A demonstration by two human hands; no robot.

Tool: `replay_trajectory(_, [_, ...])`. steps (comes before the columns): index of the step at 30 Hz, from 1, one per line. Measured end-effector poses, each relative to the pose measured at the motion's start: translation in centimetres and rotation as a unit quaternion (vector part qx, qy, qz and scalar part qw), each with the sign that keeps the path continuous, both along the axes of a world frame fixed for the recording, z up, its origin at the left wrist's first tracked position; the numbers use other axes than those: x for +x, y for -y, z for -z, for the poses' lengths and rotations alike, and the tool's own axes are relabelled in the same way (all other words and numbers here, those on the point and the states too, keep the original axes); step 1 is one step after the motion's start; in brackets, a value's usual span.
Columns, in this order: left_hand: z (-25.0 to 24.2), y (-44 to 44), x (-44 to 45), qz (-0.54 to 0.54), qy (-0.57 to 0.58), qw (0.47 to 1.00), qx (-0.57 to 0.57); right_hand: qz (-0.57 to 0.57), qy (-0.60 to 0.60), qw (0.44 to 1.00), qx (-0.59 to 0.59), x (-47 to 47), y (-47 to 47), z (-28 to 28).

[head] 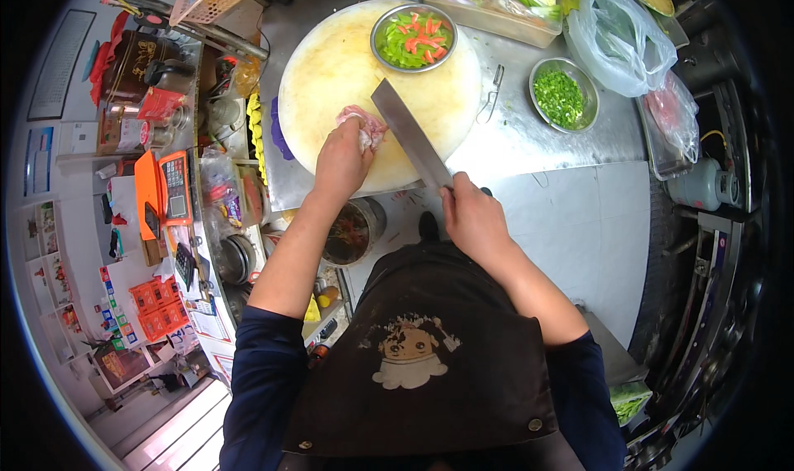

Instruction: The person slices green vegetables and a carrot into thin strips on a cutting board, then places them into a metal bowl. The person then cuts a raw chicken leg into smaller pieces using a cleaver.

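A piece of raw pink meat (pixel 361 123) lies near the front of a round, pale, stained cutting board (pixel 310 80). My left hand (pixel 345 161) grips it from the near side, its fingertips partly hidden by the wrist and meat. By its handle my right hand (pixel 474 213) holds a broad cleaver (pixel 412 136). The blade slants up and left over the board, its tip just right of the meat; whether it touches the board I cannot tell. At the board's far edge stands a steel bowl (pixel 414 69) of sliced green and red peppers.
On the steel table (pixel 505 142) right of the board are a peeler-like metal tool (pixel 493 92) and a steel bowl of chopped scallions (pixel 561 96). Behind stands a plastic bin of vegetables (pixel 496 21). A waste bucket (pixel 356 235) sits below the table edge, and a crowded shelf flanks the left.
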State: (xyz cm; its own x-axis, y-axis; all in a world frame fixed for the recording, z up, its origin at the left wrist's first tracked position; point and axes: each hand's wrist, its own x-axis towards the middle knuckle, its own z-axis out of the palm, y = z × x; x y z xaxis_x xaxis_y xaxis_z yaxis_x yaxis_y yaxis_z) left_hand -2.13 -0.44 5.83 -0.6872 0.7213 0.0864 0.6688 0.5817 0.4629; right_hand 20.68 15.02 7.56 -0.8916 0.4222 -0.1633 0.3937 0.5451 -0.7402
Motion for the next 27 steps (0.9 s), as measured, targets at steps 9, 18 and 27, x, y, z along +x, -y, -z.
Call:
replay_trajectory(9, [0.9,0.6,-0.1,0.015,-0.041,0.998,-0.039,0.036,0.086,0.993,-0.066,-0.3,0.2,3.8])
replay_trajectory(18, [2.8,0.4,-1.7,-0.065,0.129,0.989,0.006,0.028,0.074,0.986,-0.149,-0.4,0.2,2.3])
replay_trajectory(27, [4.0,0.0,-0.2,-0.109,0.096,0.987,0.065,0.01,0.129,0.965,-0.227,0.9,0.5,1.3])
